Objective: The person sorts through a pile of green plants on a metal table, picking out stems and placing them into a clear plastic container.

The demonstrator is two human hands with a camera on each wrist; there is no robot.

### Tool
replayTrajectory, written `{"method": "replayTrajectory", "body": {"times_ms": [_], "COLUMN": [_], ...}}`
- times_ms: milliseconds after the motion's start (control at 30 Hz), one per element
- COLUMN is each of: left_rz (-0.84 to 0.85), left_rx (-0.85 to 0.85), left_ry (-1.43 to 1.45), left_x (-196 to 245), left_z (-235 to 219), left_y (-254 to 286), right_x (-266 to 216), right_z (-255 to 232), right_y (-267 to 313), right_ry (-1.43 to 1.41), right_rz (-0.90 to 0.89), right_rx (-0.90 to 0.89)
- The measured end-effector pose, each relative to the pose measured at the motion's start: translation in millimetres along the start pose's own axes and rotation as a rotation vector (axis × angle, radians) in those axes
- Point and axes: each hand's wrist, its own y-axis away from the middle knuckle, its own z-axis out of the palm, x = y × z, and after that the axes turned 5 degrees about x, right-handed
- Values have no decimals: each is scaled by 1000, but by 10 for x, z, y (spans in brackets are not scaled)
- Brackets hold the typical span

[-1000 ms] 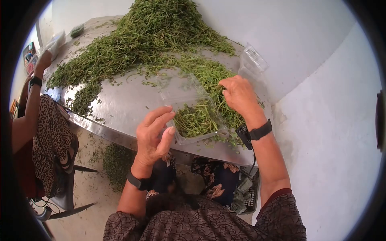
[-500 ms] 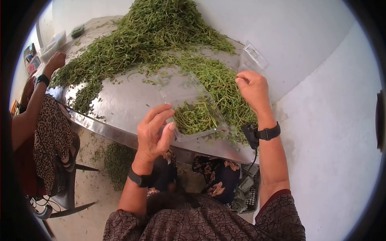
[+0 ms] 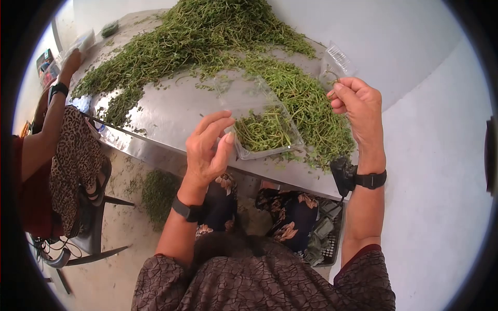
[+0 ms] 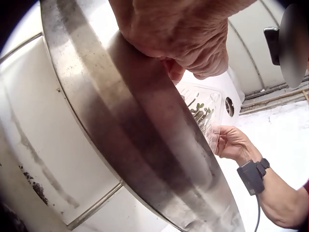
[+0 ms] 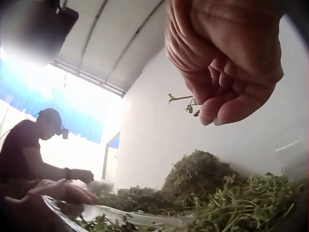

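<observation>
My right hand [image 3: 360, 106] is raised above the right side of the leaf pile, pinching a thin green sprig [image 5: 182, 98] between thumb and fingertips. My left hand [image 3: 207, 147] stays at the left edge of a clear plastic clamshell box [image 3: 267, 154], its thumb and fingers apart and its fingertips right at the rim. Inside the box lies a layer of green stems and leaves [image 3: 264, 129]; its clear lid [image 3: 246, 90] is folded back onto the table. Loose greens [image 3: 316, 109] spread beside the box, below my right hand.
A tall heap of greens [image 3: 223, 26] covers the back of the steel table [image 3: 161, 116]. Another clear box [image 3: 337, 59] stands by the wall at right. A second person [image 3: 44, 150] sits at left. Under the table edge is a black crate [image 3: 332, 243].
My right hand has risen from the greens and moved right, with a sprig now between its fingertips. My left hand has stayed beside the box. The head view has shifted slightly.
</observation>
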Motion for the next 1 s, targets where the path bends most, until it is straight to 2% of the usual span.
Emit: {"method": "replayTrajectory", "body": {"times_ms": [233,400,500,633,733,800,933,1000], "left_rz": [-30,-17,-2,-1,21,33,19,19], "left_rx": [-26,-27,-16,-18,-8,-1,-2,-3], "left_ry": [-18,-24,-24,-26,-32,-37,-29,-36], "left_x": [-2,-17,-38,-29,-26,-25,-6,-6], "left_z": [-2,1,14,9,10,18,18,10], "left_y": [5,7,18,14,2,4,5,-6], "right_x": [-43,127,183,136,84,123,88,139], "right_z": [272,326,311,233,251,283,361,412], "right_y": [207,257,243,261,389,451,547,577], "right_ry": [131,335,266,341,437,425,499,545], "right_rz": [48,44,-7,-20,-63,-375,-281,-406], "right_rx": [-113,-291,-196,-185,-210,-257,-363,-411]}}
